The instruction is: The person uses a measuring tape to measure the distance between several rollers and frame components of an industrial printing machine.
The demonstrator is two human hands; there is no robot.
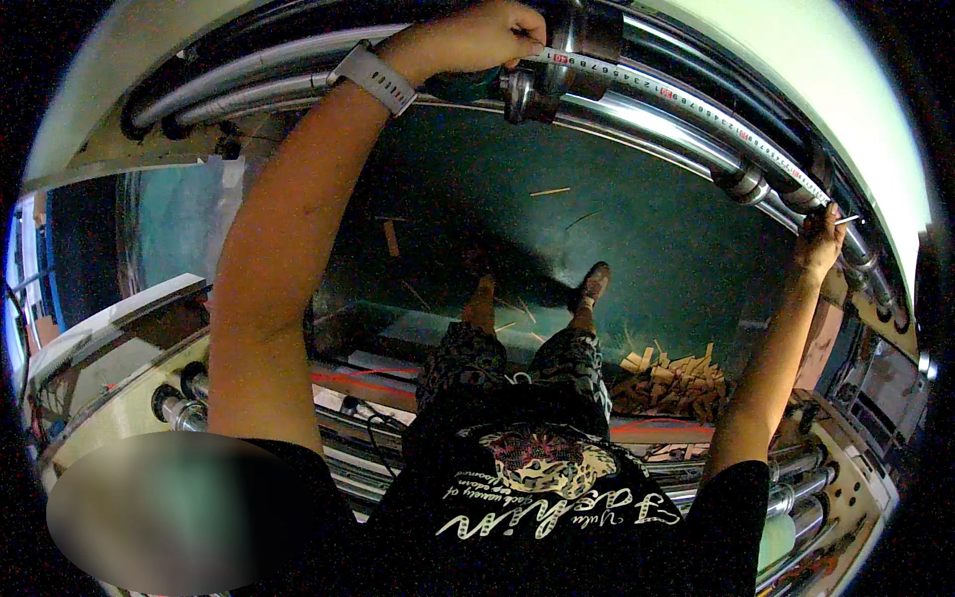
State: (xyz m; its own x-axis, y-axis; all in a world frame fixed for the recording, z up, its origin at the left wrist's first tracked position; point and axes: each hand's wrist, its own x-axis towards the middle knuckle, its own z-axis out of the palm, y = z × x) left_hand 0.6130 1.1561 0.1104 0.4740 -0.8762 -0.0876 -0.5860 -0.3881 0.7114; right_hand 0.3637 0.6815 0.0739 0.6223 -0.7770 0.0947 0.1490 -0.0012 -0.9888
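Note:
A yellowish-white tape measure [686, 98] is stretched along the chrome rollers [657, 121] at the far side, from my left hand to my right. My left hand [477, 40], with a grey watch band on its wrist, is closed on the tape's left end beside a dark collar [589, 35] on the shaft. Under that hand sits a dark green rounded thing [466, 86], partly covered. Farther right and nearer, my right hand [822, 242] is closed at the tape's other end, against the rollers. A small pale stick [847, 220] pokes out by its fingers.
Metal collars [741, 185] sit along the rollers. Wood scraps [676, 383] are heaped near my legs, with loose slivers on the dark green floor [637, 219]. Behind me run more rollers [348, 478] and a red cable [368, 376]. Pale machine side panels [109, 169] stand at both sides.

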